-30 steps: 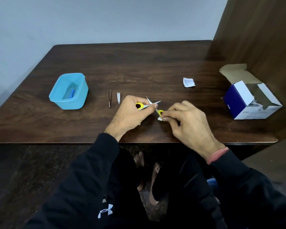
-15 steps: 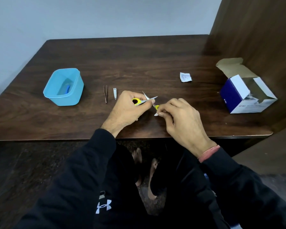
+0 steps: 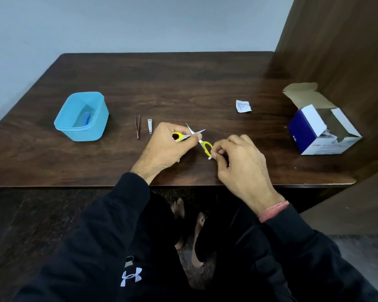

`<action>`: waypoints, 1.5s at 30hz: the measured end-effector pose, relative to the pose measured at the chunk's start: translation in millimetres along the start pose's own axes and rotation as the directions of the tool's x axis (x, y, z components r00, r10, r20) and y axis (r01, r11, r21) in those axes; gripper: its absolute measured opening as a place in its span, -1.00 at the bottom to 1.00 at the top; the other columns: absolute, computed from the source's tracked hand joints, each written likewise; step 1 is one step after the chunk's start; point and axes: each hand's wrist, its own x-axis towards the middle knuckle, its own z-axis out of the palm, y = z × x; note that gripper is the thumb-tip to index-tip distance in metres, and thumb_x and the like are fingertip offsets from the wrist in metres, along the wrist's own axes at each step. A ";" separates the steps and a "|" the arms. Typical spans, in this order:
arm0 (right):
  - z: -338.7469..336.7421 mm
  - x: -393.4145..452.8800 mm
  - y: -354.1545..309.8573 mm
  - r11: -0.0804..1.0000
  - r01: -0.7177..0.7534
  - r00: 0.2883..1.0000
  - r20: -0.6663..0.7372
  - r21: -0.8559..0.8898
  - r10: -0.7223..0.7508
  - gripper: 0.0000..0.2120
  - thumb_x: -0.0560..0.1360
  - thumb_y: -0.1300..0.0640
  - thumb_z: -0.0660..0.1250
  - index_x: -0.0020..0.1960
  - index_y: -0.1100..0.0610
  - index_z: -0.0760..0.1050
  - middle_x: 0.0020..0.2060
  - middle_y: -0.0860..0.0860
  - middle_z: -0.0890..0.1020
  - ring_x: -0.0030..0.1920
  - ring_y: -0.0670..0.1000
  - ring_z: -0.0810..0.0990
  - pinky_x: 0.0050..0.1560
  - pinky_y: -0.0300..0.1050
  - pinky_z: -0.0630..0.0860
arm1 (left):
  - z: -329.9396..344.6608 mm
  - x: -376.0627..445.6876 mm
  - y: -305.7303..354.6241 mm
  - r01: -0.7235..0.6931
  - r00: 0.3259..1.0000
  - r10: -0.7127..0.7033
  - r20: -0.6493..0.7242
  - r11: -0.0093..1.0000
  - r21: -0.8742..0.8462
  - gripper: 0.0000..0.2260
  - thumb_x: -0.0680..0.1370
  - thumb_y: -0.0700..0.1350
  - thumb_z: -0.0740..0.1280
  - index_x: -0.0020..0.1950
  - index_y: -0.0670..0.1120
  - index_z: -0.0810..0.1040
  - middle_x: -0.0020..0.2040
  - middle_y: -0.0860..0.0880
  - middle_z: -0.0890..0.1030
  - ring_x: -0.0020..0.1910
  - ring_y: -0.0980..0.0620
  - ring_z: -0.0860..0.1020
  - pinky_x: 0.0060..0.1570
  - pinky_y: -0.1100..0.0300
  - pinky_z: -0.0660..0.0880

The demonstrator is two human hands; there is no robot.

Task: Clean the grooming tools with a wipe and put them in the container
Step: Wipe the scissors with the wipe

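fingers of the left hand (image 3: 164,147) are curled round one yellow loop of the small yellow-handled steel scissors (image 3: 194,138), blades splayed open just above the dark wooden bench (image 3: 183,83). right hand (image 3: 240,164) fingers pinch a small white wipe (image 3: 210,157) against the other loop. looks like the wiping step on the scissors, handle end. next i'd guess: finish, close the blades, drop them in the light blue plastic container (image 3: 83,118) at the left. thin metal tweezers (image 3: 137,126) and small silver nail clipper (image 3: 149,126) lie between container and hands, unwiped i reckon.
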 end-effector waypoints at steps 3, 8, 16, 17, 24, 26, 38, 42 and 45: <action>2.3 0.2 0.7 1.000 0.000 1.000 0.007 0.022 0.000 -0.91 0.64 0.09 0.45 0.02 -0.11 0.65 -0.09 -0.18 0.58 0.07 -0.09 0.49 -0.07 -0.03 0.59 | -2.1 -1.0 0.2 0.008 1.000 -0.008 -0.003 1.000 -0.005 -0.78 0.65 0.05 0.56 -0.19 0.06 0.80 -0.46 0.00 0.37 -0.53 0.03 0.32 -0.51 0.21 0.37; 1.2 -0.6 7.1 0.998 -0.052 0.999 -0.008 0.038 0.053 -0.89 0.64 0.11 0.47 0.02 -0.10 0.67 -0.09 -0.18 0.58 0.07 -0.08 0.47 -0.04 -0.01 0.57 | -0.7 -0.8 1.7 0.008 1.000 -0.009 0.023 1.000 0.029 -0.73 0.65 0.05 0.56 -0.24 0.07 0.77 -0.50 0.07 0.32 -0.55 0.07 0.28 -0.50 0.20 0.33; 7.1 21.6 -14.3 0.998 -0.026 0.999 -0.034 0.057 0.028 -0.93 0.65 0.10 0.46 0.01 -0.07 0.66 -0.08 -0.13 0.61 0.09 0.01 0.51 -0.03 0.00 0.54 | 0.7 0.9 -1.5 -0.009 1.000 0.009 0.008 0.999 0.046 -0.70 0.67 0.04 0.54 -0.20 -0.08 0.76 -0.49 0.09 0.33 -0.53 0.08 0.28 -0.48 0.18 0.32; 8.5 21.1 -14.4 0.997 -0.033 0.999 -0.037 0.064 0.036 -0.92 0.65 0.10 0.45 0.02 -0.07 0.66 -0.08 -0.14 0.60 0.09 0.00 0.50 -0.04 -0.01 0.53 | 0.3 0.6 -1.3 -0.010 1.000 0.010 0.011 0.999 0.041 -0.70 0.67 0.04 0.54 -0.21 -0.06 0.76 -0.49 0.09 0.33 -0.53 0.08 0.29 -0.49 0.18 0.32; 8.8 4.0 4.6 0.989 -0.092 0.993 -0.060 0.114 0.100 -0.90 0.66 0.11 0.45 0.02 -0.09 0.67 -0.10 -0.21 0.57 0.01 -0.13 0.40 -0.03 -0.10 0.43 | 0.6 1.0 -0.6 -0.011 0.999 0.010 0.032 1.000 0.028 -0.76 0.65 0.06 0.56 -0.22 0.13 0.78 -0.48 0.08 0.30 -0.51 0.05 0.26 -0.46 0.18 0.33; 10.4 9.3 1.5 0.985 -0.094 0.993 -0.059 0.143 0.103 -0.88 0.66 0.12 0.44 0.01 -0.09 0.66 -0.11 -0.21 0.57 0.00 -0.12 0.41 -0.02 -0.10 0.43 | 0.5 1.2 -1.8 -0.013 0.999 0.012 0.033 1.000 0.026 -0.75 0.66 0.05 0.55 -0.24 0.14 0.77 -0.48 0.07 0.30 -0.50 0.03 0.26 -0.44 0.15 0.33; 11.8 4.1 10.4 0.985 -0.117 0.992 -0.028 0.125 0.121 -0.84 0.64 0.18 0.47 0.00 -0.08 0.68 -0.12 -0.20 0.58 -0.01 -0.06 0.43 -0.03 -0.08 0.41 | -0.6 1.1 -5.5 -0.032 0.999 0.032 0.021 0.999 0.011 -0.83 0.66 0.07 0.55 -0.10 0.06 0.83 -0.48 0.07 0.33 -0.50 0.03 0.30 -0.43 0.08 0.40; 11.2 11.7 6.0 0.981 -0.114 0.992 -0.032 0.156 0.121 -0.85 0.65 0.17 0.46 0.00 -0.08 0.68 -0.11 -0.18 0.59 0.00 -0.04 0.44 0.00 -0.07 0.43 | 0.5 2.8 -8.9 -0.034 0.999 0.034 0.026 0.999 0.014 -0.82 0.65 0.07 0.55 -0.11 0.06 0.83 -0.48 0.07 0.34 -0.49 0.01 0.31 -0.40 0.07 0.39; 13.0 22.2 -8.0 0.984 -0.062 0.996 -0.052 0.167 0.072 -0.86 0.65 0.15 0.45 -0.01 -0.09 0.66 -0.13 -0.16 0.58 -0.01 -0.01 0.45 -0.01 -0.09 0.43 | 0.4 3.4 -11.7 -0.075 0.996 0.075 0.038 0.997 0.010 -0.75 0.66 0.09 0.54 -0.15 0.02 0.80 -0.46 0.05 0.37 -0.45 0.01 0.31 -0.39 0.05 0.35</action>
